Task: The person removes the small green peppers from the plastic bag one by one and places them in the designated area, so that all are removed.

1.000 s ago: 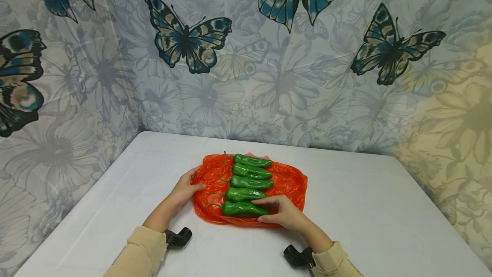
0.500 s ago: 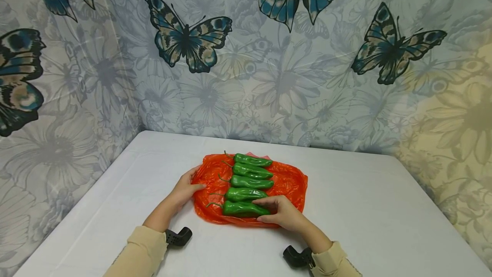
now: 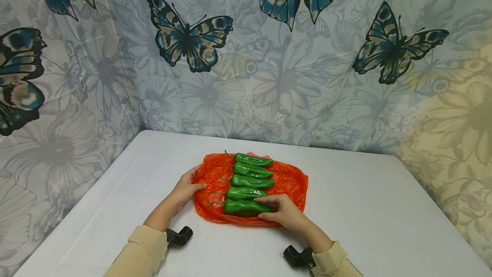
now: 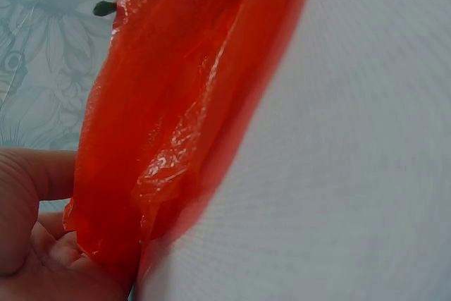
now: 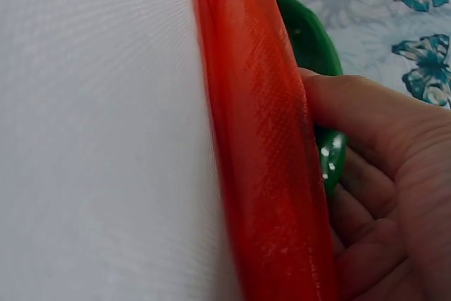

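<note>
Several long green peppers lie side by side in a row, stems to the left, on a crumpled red plastic bag (image 3: 290, 178). At the bag's left side my left hand (image 3: 187, 190) holds its edge, thumb over the rim and fingers on the outer side; in the left wrist view the hand (image 4: 42, 230) has the red film between thumb and fingers. My right hand (image 3: 286, 213) grips the tip end of the nearest green pepper (image 3: 242, 207) between thumb and fingers. From the right wrist, the thumb lies against that pepper (image 5: 310, 33), behind the bag's raised rim.
A white-covered table (image 3: 365, 200) extends around the bag. Behind and to the left hangs a grey floral cloth (image 3: 284, 80) with large butterflies. Black wrist devices (image 3: 179, 236) sit at both cuffs.
Hardly anything differs. Both hands keep their places at the bag and the nearest pepper, and the whole view shifts very slightly.
</note>
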A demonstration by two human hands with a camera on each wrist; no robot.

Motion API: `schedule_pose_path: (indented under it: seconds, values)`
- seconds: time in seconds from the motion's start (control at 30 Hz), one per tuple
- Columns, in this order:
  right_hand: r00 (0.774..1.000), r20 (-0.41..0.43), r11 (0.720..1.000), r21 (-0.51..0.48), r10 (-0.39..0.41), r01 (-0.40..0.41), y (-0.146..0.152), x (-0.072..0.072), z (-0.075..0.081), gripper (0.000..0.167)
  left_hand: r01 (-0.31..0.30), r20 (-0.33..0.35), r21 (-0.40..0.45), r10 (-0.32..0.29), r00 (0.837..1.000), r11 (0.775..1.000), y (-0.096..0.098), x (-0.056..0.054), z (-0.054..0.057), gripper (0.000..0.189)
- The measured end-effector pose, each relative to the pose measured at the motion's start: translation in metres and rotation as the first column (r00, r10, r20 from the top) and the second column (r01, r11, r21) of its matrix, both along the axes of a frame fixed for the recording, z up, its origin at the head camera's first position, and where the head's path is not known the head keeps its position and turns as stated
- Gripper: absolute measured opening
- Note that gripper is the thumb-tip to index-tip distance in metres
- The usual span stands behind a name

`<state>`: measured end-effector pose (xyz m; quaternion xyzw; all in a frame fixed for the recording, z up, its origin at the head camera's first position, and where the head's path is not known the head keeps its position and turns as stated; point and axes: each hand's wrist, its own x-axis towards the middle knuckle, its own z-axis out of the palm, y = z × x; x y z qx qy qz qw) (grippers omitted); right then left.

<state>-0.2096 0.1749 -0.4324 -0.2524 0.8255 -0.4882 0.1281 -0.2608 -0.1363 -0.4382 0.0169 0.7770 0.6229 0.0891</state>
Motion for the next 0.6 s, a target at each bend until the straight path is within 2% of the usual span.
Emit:
schedule_pose_path:
  seconds: [0.23,0.6]
  values:
    - [1.0,-0.017,1.0,-0.02,-0.001,0.001,0.0,0.002,0.006,0.042,0.004,-0.005,0.006,-0.004,1.0,1.0,0.0,0.001,-0.001,0.068]
    - [1.0,-0.003,0.998,-0.046,-0.03,0.03,0.012,-0.001,0.026,0.045,-0.013,0.001,0.038,0.013,1.0,0.999,0.001,0.001,-0.001,0.066]
